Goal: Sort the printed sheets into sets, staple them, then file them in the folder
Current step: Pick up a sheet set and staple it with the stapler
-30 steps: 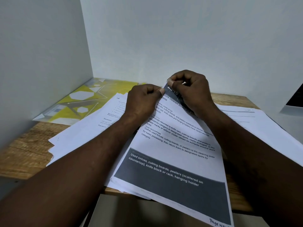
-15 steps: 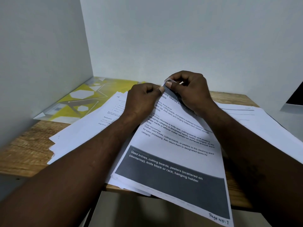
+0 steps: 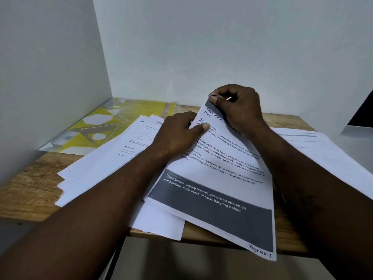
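Wooden table (image 3: 30, 195) set against white walls. Loose white sheets (image 3: 105, 164) fanned at left-centre. Yellow patterned plastic folder (image 3: 105, 126) flat in far-left corner. White printed sheet with dark grey bands (image 3: 222, 178) in centre, atop stack: long axis runs away from person, foot overhangs near table edge, far corner lifted. Right hand (image 3: 240, 106) pinches that corner, fingers curled tight. Left hand (image 3: 177, 136): thumb on sheet's left edge, fingers curled, tips hidden.
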`<state>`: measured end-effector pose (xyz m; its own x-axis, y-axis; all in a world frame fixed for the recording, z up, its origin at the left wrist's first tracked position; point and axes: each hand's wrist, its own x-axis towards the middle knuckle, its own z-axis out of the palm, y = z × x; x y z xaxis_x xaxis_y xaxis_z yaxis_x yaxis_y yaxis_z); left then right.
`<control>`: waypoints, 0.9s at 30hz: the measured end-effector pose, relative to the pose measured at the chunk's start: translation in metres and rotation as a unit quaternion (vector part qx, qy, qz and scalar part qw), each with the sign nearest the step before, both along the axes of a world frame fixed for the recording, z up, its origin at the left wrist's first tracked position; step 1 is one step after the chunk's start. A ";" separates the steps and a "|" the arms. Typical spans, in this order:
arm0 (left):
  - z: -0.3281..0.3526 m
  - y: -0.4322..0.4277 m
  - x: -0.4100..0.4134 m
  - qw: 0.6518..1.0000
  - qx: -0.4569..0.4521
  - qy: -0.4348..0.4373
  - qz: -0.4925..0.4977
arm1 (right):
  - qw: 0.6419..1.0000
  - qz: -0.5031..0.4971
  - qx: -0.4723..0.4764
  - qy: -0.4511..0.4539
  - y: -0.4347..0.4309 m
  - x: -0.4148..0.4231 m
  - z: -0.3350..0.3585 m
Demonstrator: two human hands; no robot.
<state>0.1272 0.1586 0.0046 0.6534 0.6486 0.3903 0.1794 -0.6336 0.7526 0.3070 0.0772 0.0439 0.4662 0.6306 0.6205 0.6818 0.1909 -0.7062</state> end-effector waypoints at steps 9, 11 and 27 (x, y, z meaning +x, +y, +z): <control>0.003 -0.002 -0.004 1.000 -0.027 0.010 -0.005 | 0.998 -0.056 0.006 -0.018 0.000 0.006 -0.004; 0.003 -0.001 -0.003 1.000 -0.010 0.018 -0.001 | 0.998 -0.065 0.005 -0.023 0.002 0.005 -0.007; 0.011 0.000 -0.007 0.983 -0.124 -0.132 0.029 | 0.991 0.119 -0.030 0.049 -0.003 -0.005 0.002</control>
